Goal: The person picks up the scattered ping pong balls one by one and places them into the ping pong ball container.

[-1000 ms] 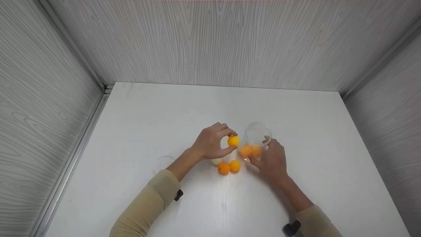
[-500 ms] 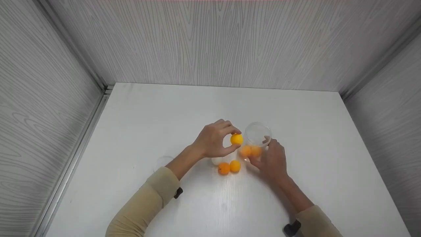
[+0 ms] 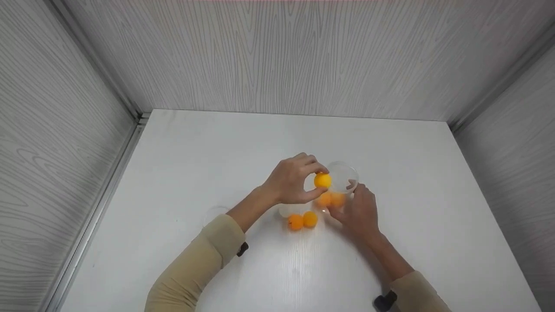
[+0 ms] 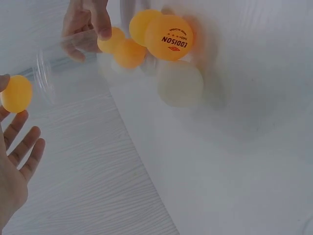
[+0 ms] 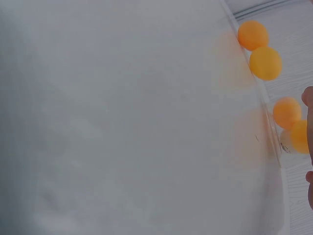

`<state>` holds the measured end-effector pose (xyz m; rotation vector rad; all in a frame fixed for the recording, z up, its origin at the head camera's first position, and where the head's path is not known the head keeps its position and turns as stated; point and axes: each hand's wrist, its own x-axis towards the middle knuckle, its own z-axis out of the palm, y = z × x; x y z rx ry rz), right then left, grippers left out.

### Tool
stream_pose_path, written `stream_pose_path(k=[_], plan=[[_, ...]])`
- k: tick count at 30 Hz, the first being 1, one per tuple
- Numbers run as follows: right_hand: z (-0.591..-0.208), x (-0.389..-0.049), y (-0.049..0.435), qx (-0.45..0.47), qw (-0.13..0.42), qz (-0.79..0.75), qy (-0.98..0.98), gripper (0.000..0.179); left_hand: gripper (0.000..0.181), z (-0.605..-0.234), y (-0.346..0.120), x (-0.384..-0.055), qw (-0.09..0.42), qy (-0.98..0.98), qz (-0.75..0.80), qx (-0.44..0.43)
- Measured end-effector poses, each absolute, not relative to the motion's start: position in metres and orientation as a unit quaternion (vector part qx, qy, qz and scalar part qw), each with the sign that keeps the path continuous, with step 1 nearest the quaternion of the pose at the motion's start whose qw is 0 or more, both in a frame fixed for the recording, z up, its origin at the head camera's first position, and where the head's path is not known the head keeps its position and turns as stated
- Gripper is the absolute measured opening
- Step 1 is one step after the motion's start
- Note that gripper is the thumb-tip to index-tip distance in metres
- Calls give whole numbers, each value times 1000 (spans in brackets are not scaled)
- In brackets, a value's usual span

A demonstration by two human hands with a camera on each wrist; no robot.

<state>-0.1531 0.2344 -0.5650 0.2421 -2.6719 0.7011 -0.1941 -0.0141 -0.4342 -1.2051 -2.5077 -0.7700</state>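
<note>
My left hand (image 3: 295, 180) pinches an orange ping-pong ball (image 3: 322, 180) between thumb and fingertips, beside the rim of a clear cylindrical container (image 3: 344, 175). My right hand (image 3: 360, 212) grips this upright container low on its side. Through its wall show two orange balls (image 4: 129, 53) and part of a whitish one near the bottom. Outside it on the table lie two more orange ping-pong balls (image 3: 295, 222), one printed EDDISON in the left wrist view, and a white ball (image 4: 180, 84) touching it. Only the edge of my right fingers (image 5: 310, 127) enters the right wrist view.
A clear round object (image 3: 215, 213), perhaps a lid, lies to the left, partly behind the left forearm. The white table (image 3: 243, 143) is bounded by grey wood-grain panels (image 3: 277, 56) at the back and sides.
My left hand has moved right and slightly away with the pinched ball, up to the container's rim. The right hand, the container and the loose balls have stayed in place.
</note>
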Motion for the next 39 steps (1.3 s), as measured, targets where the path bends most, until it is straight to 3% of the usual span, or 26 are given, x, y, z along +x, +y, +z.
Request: stream_pose_path(k=[12, 32, 39], plan=[[-566, -153, 235, 92, 184, 262, -943, 78, 31, -434, 4, -201, 141, -855, -268, -422], [-568, -155, 237, 117, 215, 228, -942, 79, 33, -452, 28, -219, 117, -864, -295, -390], [-566, -153, 234, 94, 188, 242, -947, 77, 32, -457, 32, -225, 117, -864, -291, -394]])
